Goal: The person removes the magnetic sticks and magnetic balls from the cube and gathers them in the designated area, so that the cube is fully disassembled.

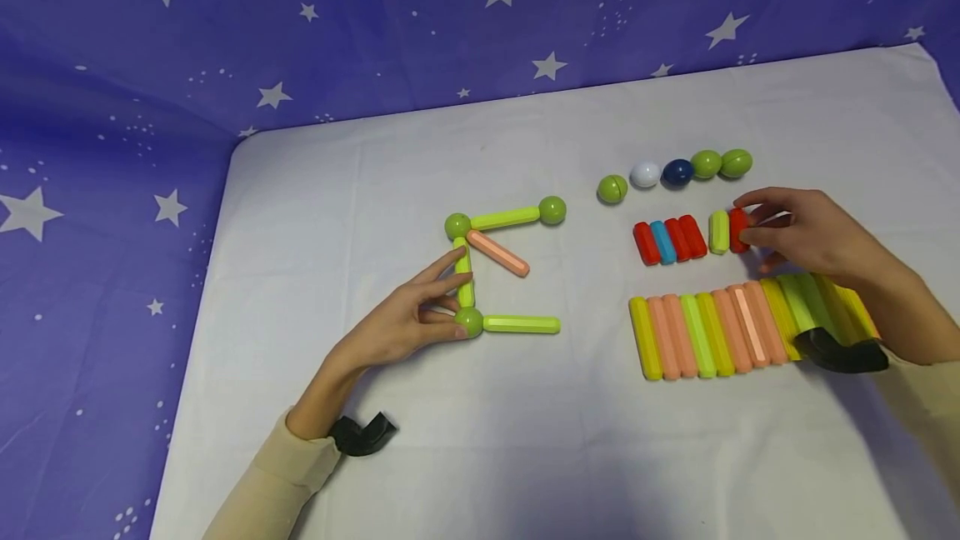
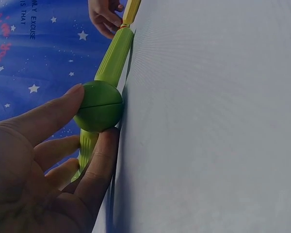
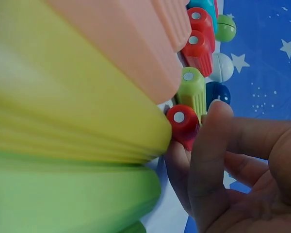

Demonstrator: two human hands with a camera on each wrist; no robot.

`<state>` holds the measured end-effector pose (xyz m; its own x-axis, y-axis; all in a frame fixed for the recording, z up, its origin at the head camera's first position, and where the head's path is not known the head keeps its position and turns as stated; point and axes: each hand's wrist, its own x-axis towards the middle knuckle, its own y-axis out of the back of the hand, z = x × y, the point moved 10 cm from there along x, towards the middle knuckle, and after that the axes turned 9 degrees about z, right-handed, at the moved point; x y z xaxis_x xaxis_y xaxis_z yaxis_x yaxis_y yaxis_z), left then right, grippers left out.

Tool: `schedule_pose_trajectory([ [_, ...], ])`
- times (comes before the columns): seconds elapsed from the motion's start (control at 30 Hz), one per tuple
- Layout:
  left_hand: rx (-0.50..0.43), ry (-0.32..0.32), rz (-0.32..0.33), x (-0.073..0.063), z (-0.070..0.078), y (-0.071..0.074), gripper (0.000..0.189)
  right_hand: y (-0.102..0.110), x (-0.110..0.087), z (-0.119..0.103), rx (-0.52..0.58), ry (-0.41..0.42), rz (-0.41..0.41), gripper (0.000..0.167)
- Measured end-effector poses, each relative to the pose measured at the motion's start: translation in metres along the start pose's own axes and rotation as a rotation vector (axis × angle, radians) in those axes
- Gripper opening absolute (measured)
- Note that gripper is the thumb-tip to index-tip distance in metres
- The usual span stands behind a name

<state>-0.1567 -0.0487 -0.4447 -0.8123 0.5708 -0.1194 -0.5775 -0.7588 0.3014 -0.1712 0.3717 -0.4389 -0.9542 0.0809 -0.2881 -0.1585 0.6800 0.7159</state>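
My left hand pinches a green ball between thumb and a finger, while other fingertips touch the upright yellow-green stick. That stick runs up to another green ball. From the two balls, yellow-green sticks extend right, the upper one ending in a third green ball. One salmon stick slants down from the upper left ball. At the right, my right hand grips a short red stick at the end of a row, beside a short yellow-green stick.
More short sticks, red and blue, lie left of the right hand. Behind them sits a row of balls, green, white and dark blue. Long ribbed sticks lie side by side under the right forearm.
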Motion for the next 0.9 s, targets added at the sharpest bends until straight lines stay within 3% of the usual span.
schedule_pose_trajectory([
  [0.2, 0.006, 0.002, 0.004, -0.001, 0.0, 0.001, 0.07, -0.004, -0.001, -0.001, -0.03, -0.002, -0.024, 0.043],
  [0.9, 0.003, -0.003, 0.001, 0.0, 0.0, 0.0, 0.07, -0.007, -0.005, -0.013, -0.027, 0.044, 0.007, 0.041],
])
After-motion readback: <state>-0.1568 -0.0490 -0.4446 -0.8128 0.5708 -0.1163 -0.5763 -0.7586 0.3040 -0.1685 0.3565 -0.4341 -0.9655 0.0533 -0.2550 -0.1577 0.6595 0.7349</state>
